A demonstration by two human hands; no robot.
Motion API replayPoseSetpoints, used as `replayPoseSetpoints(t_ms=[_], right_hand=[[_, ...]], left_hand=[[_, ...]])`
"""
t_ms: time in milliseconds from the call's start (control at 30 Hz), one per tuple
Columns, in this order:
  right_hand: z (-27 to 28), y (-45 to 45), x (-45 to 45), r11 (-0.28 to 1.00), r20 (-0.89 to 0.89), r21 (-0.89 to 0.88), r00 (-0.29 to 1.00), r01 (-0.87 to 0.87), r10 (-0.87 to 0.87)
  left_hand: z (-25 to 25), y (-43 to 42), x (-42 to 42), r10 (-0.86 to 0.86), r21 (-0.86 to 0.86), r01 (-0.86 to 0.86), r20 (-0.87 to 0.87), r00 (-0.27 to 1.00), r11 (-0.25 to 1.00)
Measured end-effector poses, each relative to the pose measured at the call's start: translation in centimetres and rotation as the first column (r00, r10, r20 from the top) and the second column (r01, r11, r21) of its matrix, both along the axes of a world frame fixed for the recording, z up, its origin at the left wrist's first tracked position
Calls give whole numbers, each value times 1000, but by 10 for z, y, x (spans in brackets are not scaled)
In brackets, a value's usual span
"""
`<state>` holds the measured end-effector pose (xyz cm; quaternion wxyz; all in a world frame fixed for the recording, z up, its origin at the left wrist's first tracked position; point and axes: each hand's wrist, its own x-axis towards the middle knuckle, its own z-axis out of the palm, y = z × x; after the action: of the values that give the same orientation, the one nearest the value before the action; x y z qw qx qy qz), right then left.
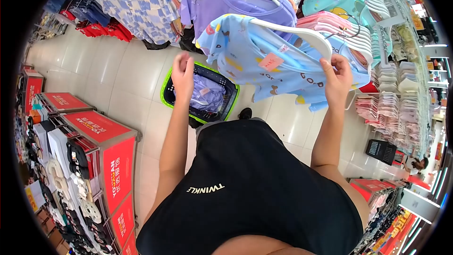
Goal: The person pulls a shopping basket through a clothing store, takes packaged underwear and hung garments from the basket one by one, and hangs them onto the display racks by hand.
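Note:
A light-blue printed T-shirt (269, 61) hangs tilted on a white hanger (302, 32), with a pink tag on its front. My right hand (338, 76) pinches the shirt's shoulder by the hanger's right end. To the left, my left hand (183, 76) is raised with its fingers curled in and nothing visible in them. Below it on the floor stands a dark shopping basket with a bright green rim (232, 104). Inside the basket lies a folded lavender garment (206, 92) with a pink tag.
Behind the blue shirt hang a purple T-shirt (236, 0) and a checked blue-and-white shirt (137, 9) on racks. Packed small garments (391, 99) line the right side. A red-panelled display stand (118, 170) with shoes is at the left. Pale floor tiles (134, 66) lie between.

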<state>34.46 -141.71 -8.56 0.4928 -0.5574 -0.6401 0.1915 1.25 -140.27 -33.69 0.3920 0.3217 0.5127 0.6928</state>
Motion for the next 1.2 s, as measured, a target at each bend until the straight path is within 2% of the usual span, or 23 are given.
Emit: replayPoseSetpoints(t_ms=[33,67,133,167,233,300,367,400,433,500,567,633,667,700,800,867,967,1200], right_hand=[[0,1,0,1000,-2,5,1000,3,-3],[0,1,0,1000,25,-10,1000,-11,11],[0,0,-2,1000,45,-20,999,-24,24],[0,-1,-5,999,33,-24,999,-33,34],[1,-4,-10,999,14,-18,999,-29,29],[2,-6,-10,997,-15,-29,998,-65,64],[2,-10,-10,998,-13,-13,998,-60,59],[2,-12,-9,997,-3,-6,997,-75,75],[1,-14,-8,999,-9,4,999,-51,51],[1,-18,-3,997,-59,-7,995,-79,79],[-1,-23,6,999,-31,9,998,-51,51],[1,-27,12,999,76,24,997,-35,33],[-1,-31,17,998,30,-65,1000,13,-11],[-3,-33,23,998,27,-58,999,25,-23],[-9,-37,40,989,63,-148,998,3,6],[-15,-37,49,990,220,-122,974,76,-47],[-21,-34,53,994,238,-60,968,91,-74],[-22,-30,83,988,225,-89,969,123,-100]], left_hand=[[42,7,-3,44,130,-5,-298,953,991],[76,13,-6,125,255,27,-561,818,967],[136,19,-3,168,374,169,-715,678,912],[153,23,0,170,379,175,-719,674,909],[175,31,10,197,415,403,-854,482,815],[180,39,25,254,460,434,-855,453,775],[179,44,36,179,380,445,-886,429,811],[180,46,40,162,398,430,-858,488,811],[183,47,43,158,402,452,-859,486,796],[187,46,45,268,475,426,-846,460,770],[189,46,48,282,493,452,-844,457,744],[193,47,50,332,535,437,-824,459,723],[193,47,49,337,533,432,-826,452,727],[194,47,49,337,537,442,-825,454,719],[194,49,46,310,512,425,-833,459,747],[192,51,48,282,495,435,-839,466,753],[188,54,55,215,453,447,-847,486,772],[185,57,81,121,400,457,-842,526,795]])
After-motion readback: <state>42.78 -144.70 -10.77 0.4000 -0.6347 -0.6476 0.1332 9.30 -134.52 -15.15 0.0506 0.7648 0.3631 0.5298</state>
